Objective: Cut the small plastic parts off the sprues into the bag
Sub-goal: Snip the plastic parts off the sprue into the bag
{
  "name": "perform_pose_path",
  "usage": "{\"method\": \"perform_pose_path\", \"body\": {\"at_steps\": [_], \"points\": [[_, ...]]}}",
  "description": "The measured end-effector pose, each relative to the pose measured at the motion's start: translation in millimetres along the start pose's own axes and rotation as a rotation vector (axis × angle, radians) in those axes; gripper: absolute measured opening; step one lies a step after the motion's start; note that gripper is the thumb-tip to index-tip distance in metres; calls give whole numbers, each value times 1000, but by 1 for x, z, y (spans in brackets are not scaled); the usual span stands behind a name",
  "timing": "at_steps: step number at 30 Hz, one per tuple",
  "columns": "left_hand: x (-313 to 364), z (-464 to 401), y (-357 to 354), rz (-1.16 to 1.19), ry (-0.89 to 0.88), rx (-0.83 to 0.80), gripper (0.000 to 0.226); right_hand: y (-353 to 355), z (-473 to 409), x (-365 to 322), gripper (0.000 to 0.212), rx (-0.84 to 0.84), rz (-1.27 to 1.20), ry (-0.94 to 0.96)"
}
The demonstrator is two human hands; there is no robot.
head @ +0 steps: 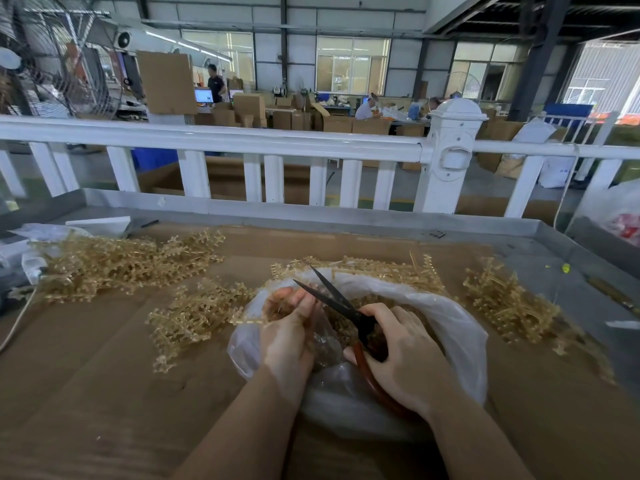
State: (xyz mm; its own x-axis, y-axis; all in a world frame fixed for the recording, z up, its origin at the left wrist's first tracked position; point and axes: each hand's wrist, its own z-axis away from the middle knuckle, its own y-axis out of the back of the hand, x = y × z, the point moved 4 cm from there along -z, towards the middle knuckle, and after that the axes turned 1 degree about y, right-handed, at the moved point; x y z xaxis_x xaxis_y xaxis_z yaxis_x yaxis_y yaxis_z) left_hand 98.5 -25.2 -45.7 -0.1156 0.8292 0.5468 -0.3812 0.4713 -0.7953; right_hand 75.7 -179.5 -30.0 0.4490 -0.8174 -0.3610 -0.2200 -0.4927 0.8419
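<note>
The left hand [289, 327] pinches a sprue [247, 320] over the open bag [460, 327]; the right hand [405, 358] grips scissors [341, 304], blades parted just right of it.

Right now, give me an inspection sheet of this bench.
Surface: brown cardboard laid in a grey metal tray.
Job's things: clear plastic bag open under the hands; amber sprue in the left hand; scissors, blades open.
Clutter: sprue piles left, centre and right.
Hands: left hand grips the sprue; right hand grips the scissors.
Cables: pale cord at left edge.
Surroundings: white railing, cardboard boxes, workers beyond.
</note>
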Motion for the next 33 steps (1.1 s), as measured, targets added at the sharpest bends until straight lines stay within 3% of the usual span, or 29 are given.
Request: {"method": "perform_pose_path", "body": {"at_steps": [8,18,33], "points": [[-1,5,1,-62,49,63,20,-3,0,2,59,-15,10,-10],[1,0,3,45,13,-29,23,-2,0,0,57,4,13,-10],[-5,-1,4,-121,64,54,18,-1,1,-2,55,13,-9,10]]}}
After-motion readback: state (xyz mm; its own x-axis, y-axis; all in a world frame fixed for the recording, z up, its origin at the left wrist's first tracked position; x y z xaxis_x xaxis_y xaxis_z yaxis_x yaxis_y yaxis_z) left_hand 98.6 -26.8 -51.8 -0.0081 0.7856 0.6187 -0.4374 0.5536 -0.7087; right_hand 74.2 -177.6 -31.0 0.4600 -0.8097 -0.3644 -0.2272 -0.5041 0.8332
